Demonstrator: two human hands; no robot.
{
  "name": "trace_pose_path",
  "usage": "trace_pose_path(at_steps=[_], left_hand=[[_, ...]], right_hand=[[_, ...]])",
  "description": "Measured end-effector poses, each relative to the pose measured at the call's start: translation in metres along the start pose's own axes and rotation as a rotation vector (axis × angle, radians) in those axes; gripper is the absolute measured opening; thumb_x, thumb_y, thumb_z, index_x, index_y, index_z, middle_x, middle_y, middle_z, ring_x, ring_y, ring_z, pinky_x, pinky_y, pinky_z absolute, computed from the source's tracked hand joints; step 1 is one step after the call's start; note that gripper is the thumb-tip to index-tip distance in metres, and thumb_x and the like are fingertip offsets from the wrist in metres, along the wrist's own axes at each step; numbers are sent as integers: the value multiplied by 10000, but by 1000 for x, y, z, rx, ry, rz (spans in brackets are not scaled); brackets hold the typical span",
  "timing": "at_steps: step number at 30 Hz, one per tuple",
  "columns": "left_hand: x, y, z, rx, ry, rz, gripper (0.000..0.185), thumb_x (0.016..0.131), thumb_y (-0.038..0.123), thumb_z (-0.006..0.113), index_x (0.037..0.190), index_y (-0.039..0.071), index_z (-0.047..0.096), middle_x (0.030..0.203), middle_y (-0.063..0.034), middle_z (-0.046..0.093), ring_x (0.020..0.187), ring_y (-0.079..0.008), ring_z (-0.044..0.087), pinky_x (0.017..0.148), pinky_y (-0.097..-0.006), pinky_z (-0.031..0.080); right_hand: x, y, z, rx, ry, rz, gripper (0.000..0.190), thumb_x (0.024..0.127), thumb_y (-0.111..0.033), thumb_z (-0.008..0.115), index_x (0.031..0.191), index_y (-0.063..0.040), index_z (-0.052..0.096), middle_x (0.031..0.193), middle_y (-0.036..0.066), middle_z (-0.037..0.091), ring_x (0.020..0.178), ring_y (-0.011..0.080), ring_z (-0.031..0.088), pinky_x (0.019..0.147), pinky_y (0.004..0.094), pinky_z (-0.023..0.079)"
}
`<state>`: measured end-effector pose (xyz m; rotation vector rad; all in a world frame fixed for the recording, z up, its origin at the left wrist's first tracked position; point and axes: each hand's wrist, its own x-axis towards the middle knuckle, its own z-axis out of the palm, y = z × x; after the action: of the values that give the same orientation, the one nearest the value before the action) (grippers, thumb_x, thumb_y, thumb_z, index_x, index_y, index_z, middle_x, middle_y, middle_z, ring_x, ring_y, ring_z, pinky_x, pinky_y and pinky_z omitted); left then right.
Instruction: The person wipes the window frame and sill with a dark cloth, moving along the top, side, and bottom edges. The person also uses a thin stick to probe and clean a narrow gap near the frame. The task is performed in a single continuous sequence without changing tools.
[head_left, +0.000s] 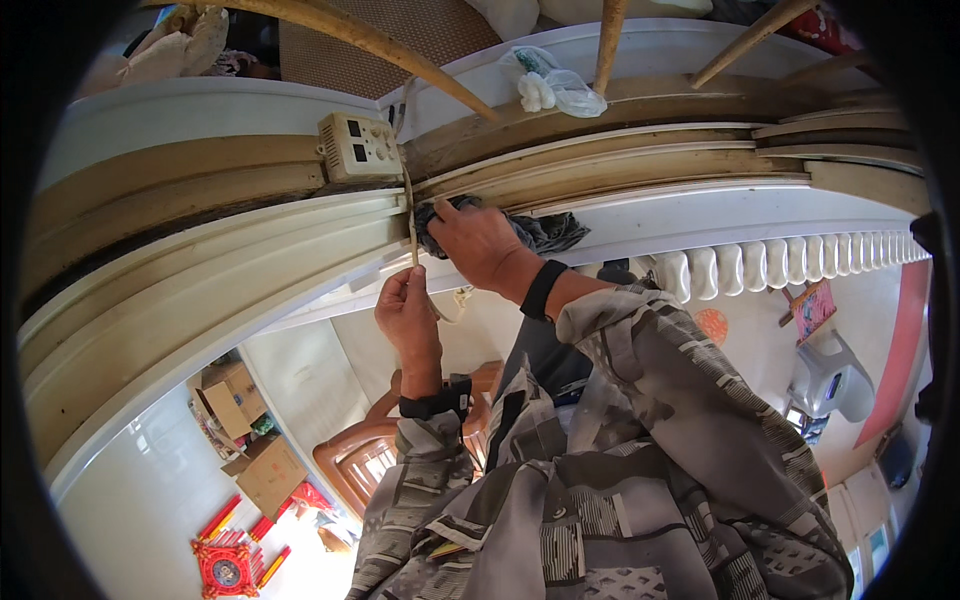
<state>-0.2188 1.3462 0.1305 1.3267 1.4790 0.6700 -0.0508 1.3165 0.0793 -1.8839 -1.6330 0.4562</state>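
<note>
Between the thumb and fingers of my left hand, a thin cream cable is pinched. The cable runs up beside a small cream control box with dials, which sits on the ledge. My right hand holds a dark grey cloth against the layered moulding, just right of the cable. Part of the cloth is hidden beneath that hand. Below the fingers of my left hand, the cable loops towards a pale, unclear end.
Wooden poles and a knotted plastic bag are on the upper ledge. A wooden chair stands below me. Cardboard boxes lie at lower left, a grey plastic stool at right.
</note>
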Motion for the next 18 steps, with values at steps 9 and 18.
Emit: trace_pose_path(at_steps=[9,18], left_hand=[[6,-6,-7,50,-10,-35,218,1048,222,806,1068,6,782,707,28,631,515,-42,504,442,-227,395],[15,-38,2,89,-4,-47,243,1057,239,789,1093,0,780,690,36,621,523,-38,494,454,-251,377]], right_hand=[[-33,39,-43,-113,-21,128,149,911,-73,678,1057,-54,699,1151,163,717,939,336,787,754,485,626],[-135,131,-159,-162,221,438,375,870,-153,837,1223,-107,717,1264,113,654,1086,411,719,874,520,600]])
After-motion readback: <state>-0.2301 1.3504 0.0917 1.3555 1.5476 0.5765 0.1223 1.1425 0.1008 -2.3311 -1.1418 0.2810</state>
